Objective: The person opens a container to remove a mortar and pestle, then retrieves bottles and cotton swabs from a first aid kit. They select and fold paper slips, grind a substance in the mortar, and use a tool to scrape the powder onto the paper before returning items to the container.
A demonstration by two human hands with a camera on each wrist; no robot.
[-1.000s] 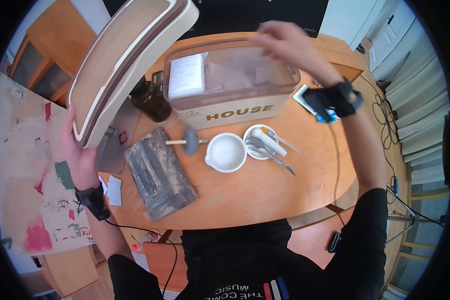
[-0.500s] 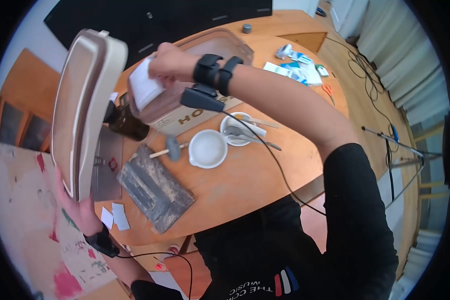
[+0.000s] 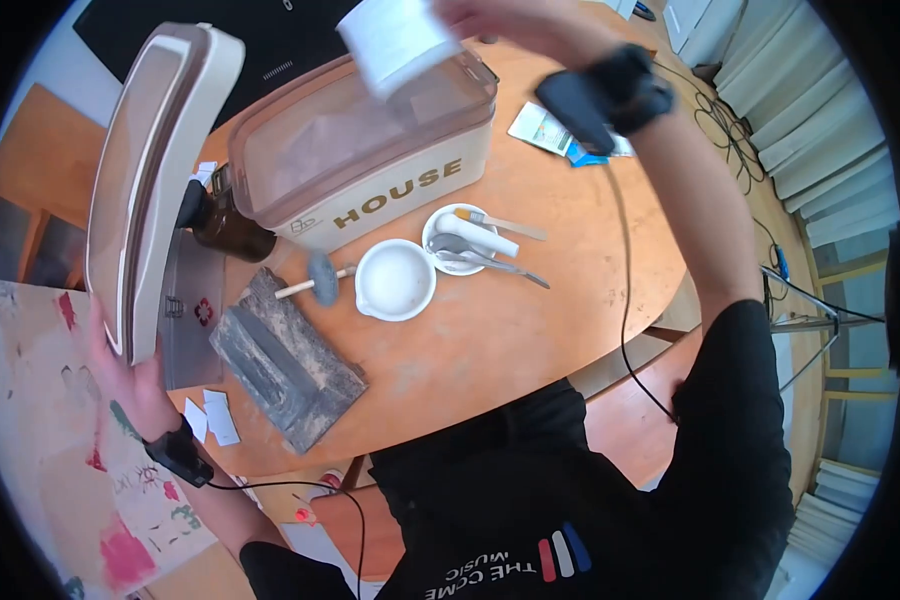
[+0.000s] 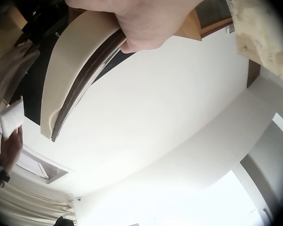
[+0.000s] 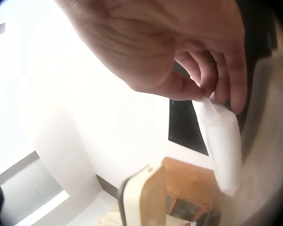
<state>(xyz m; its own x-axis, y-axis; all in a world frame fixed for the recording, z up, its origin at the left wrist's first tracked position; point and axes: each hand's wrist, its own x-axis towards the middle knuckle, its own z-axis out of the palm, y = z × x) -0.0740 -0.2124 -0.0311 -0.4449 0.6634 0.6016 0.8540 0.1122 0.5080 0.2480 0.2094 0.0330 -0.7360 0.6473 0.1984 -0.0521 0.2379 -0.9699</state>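
Note:
My left hand (image 3: 138,392) grips one end of a long cream lid with a translucent brown top (image 3: 160,190), held upright on edge left of the box. In the left wrist view, the thumb and palm press against the lid (image 4: 80,61). My right hand (image 3: 520,25) pinches a white packet (image 3: 395,45) by its edge, above the back of the open storage box (image 3: 410,195) marked HOUSE. In the right wrist view the packet (image 5: 220,146) hangs from thumb and fingertips, its wrapping gathered there. Pale contents show dimly through the box's brown upper wall.
On the table are a white mortar (image 3: 396,311), a white bowl (image 3: 433,225) with a pestle, brush and spoons, a small mallet (image 3: 323,280) and a grey carved block (image 3: 290,370). A dark brown bottle (image 3: 235,235) stands left of the box. Packets (image 3: 540,128) lie right.
The right hand has gone to the box's left end, taken hold of the white packet and lifted it out rightward. The left hand has swung the lid more upright and farther left.

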